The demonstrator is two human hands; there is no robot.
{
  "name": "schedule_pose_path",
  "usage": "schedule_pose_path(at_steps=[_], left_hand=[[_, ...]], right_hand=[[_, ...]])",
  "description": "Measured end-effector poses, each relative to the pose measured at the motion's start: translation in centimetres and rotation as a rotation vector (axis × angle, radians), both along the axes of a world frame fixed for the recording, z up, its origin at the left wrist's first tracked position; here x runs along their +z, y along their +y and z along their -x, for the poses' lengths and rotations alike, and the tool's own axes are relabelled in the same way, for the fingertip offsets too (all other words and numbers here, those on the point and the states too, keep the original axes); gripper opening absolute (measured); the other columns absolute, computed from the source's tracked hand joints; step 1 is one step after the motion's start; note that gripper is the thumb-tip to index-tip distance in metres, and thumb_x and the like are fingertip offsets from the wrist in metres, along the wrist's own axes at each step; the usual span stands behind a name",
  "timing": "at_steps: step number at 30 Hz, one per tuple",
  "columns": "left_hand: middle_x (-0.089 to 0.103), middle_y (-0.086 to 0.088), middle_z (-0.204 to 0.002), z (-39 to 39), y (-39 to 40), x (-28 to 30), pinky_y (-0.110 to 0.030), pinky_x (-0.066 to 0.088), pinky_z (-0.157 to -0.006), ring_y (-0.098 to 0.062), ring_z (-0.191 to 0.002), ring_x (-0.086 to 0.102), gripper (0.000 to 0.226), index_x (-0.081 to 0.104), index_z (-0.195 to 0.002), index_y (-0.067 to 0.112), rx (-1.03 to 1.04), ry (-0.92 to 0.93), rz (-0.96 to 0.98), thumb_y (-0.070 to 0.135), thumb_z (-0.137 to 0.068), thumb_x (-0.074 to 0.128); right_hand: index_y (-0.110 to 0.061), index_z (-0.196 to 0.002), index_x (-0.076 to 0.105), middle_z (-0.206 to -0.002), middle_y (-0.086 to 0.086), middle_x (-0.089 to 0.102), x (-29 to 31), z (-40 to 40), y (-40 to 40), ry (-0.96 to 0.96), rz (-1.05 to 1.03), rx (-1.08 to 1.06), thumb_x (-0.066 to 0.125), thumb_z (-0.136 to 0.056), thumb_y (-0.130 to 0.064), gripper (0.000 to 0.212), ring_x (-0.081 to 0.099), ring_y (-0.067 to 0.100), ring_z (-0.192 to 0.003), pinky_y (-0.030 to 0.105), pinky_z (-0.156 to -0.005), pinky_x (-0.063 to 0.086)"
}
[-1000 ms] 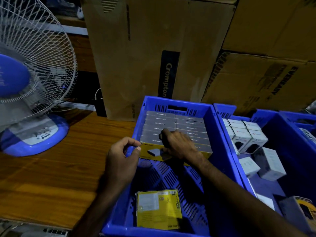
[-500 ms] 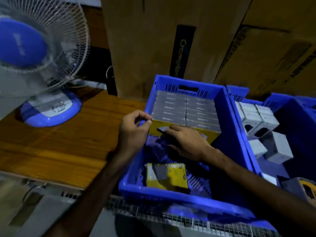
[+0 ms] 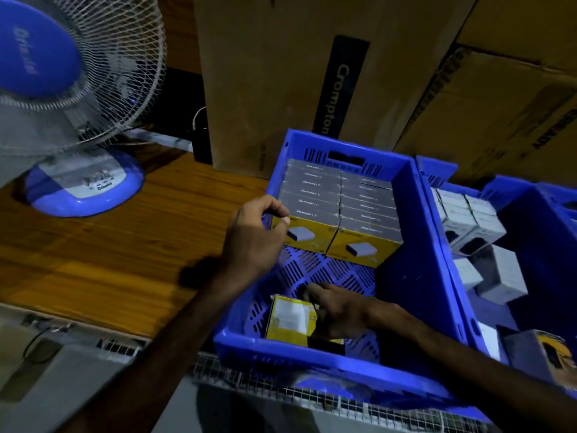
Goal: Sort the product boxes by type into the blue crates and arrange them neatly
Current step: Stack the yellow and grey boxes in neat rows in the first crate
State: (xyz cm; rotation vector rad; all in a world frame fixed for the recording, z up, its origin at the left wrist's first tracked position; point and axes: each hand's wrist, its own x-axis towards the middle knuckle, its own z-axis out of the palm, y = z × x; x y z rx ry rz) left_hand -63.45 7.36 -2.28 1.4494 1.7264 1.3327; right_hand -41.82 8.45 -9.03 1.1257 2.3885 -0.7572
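Observation:
A blue crate (image 3: 418,270) stands in front of me. Two neat rows of yellow boxes with grey tops (image 3: 338,207) fill its far end. A loose yellow box (image 3: 290,318) lies at the near end, tilted up on one edge. My right hand (image 3: 338,309) grips that box by its right side. My left hand (image 3: 256,235) hovers at the crate's left wall beside the front-left stacked box, fingers curled with thumb and forefinger almost touching, holding nothing. A second blue crate (image 3: 549,245) to the right holds white boxes (image 3: 468,220), some stacked, some loose.
A blue and white table fan (image 3: 71,89) stands on the wooden table (image 3: 125,254) to the left. Large cardboard cartons (image 3: 281,73) rise right behind the crates. A wire mesh shelf edge (image 3: 281,385) runs below the crate. A yellow and black box (image 3: 552,357) sits at the far right.
My right hand has drawn back from the stacked rows to the near end and taken hold of the loose yellow box, tipping it up. My left hand has stayed by the crate wall.

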Motion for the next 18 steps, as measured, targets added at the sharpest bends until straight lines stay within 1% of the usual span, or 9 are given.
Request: schedule_pose_path(at_steps=[2, 3, 4, 6, 8, 10, 13, 15, 18], left_hand=[[0.073, 0.007, -0.093, 0.0, 0.0, 0.1, -0.046, 0.054, -0.093, -0.024, -0.102, 0.068, 0.015, 0.070, -0.085, 0.022, 0.005, 0.012, 0.001, 0.034, -0.078, 0.064], [0.073, 0.007, -0.092, 0.0, 0.0, 0.2, -0.047, 0.054, -0.093, -0.025, -0.101, 0.067, 0.013, 0.070, -0.085, 0.023, 0.003, 0.017, -0.002, 0.033, -0.079, 0.065], [0.073, 0.008, -0.092, -0.1, 0.0, 0.2, -0.047, 0.054, -0.092, -0.025, -0.101, 0.067, 0.010, 0.070, -0.085, 0.023, 0.000, 0.025, -0.009, 0.031, -0.080, 0.066], [0.072, 0.008, -0.091, -0.2, -0.1, 0.4, -0.046, 0.054, -0.092, -0.023, -0.100, 0.067, 0.010, 0.070, -0.086, 0.023, -0.002, 0.043, -0.027, 0.031, -0.081, 0.066], [0.072, 0.009, -0.091, -0.2, -0.2, 0.4, -0.045, 0.054, -0.090, -0.020, -0.097, 0.067, 0.014, 0.070, -0.087, 0.022, -0.009, 0.046, -0.044, 0.035, -0.081, 0.066], [0.071, 0.009, -0.091, -0.1, -0.4, 0.5, -0.044, 0.055, -0.088, -0.018, -0.095, 0.067, 0.017, 0.068, -0.089, 0.023, -0.037, 0.049, -0.065, 0.039, -0.083, 0.068], [0.071, 0.008, -0.093, -0.3, -0.7, 0.6, -0.042, 0.056, -0.084, -0.017, -0.094, 0.067, 0.024, 0.068, -0.093, 0.023, -0.083, 0.093, -0.107, 0.045, -0.085, 0.070], [0.071, 0.008, -0.095, -0.7, -1.0, 0.9, -0.036, 0.055, -0.082, -0.015, -0.094, 0.067, 0.032, 0.068, -0.097, 0.023, -0.102, 0.125, -0.129, 0.052, -0.083, 0.069], [0.072, 0.009, -0.104, -1.2, -1.3, 1.5, -0.029, 0.053, -0.086, -0.011, -0.100, 0.067, 0.045, 0.069, -0.105, 0.025, -0.164, 0.161, -0.157, 0.062, -0.080, 0.065]], right_hand=[[-0.025, -0.108, 0.038, -0.090, 0.005, 0.059, 0.5, -0.2, 0.5, 0.111, 0.098, -0.075, 0.086, -0.079, -0.034, 0.057, 0.061, 0.027, -0.084, 0.050, -0.076, 0.053], [-0.021, -0.110, 0.041, -0.085, 0.004, 0.059, 0.9, -0.2, 0.7, 0.157, 0.148, -0.113, 0.087, -0.080, -0.030, 0.057, 0.058, 0.021, -0.076, 0.047, -0.073, 0.052], [-0.018, -0.112, 0.044, -0.083, 0.001, 0.057, 1.4, -0.4, 0.9, 0.211, 0.187, -0.140, 0.088, -0.080, -0.025, 0.055, 0.054, 0.013, -0.069, 0.041, -0.069, 0.050], [-0.012, -0.117, 0.049, -0.090, 0.002, 0.053, 2.7, -0.7, 1.2, 0.306, 0.271, -0.214, 0.089, -0.080, -0.015, 0.054, 0.049, 0.003, -0.063, 0.027, -0.061, 0.046], [-0.010, -0.118, 0.051, -0.094, 0.007, 0.052, 4.4, -1.2, 1.3, 0.413, 0.306, -0.299, 0.089, -0.079, -0.009, 0.054, 0.050, 0.005, -0.062, 0.023, -0.056, 0.045], [-0.009, -0.116, 0.052, -0.089, 0.009, 0.051, 6.0, -1.8, 1.5, 0.509, 0.261, -0.379, 0.088, -0.080, -0.008, 0.052, 0.047, 0.009, -0.062, 0.023, -0.054, 0.042], [-0.015, -0.114, 0.054, -0.084, 0.007, 0.051, 8.5, -2.8, 1.8, 0.636, 0.132, -0.522, 0.087, -0.082, -0.013, 0.045, 0.047, 0.012, -0.067, 0.028, -0.060, 0.040], [-0.016, -0.117, 0.052, -0.076, 0.006, 0.051, 9.9, -3.1, 1.6, 0.737, 0.120, -0.670, 0.082, -0.086, -0.011, 0.044, 0.046, 0.016, -0.064, 0.031, -0.059, 0.037], [-0.026, -0.118, 0.047, -0.073, 0.008, 0.050, 11.5, -2.8, 0.6, 0.859, 0.071, -0.832, 0.080, -0.085, -0.014, 0.048, 0.048, 0.018, -0.063, 0.032, -0.060, 0.038]])
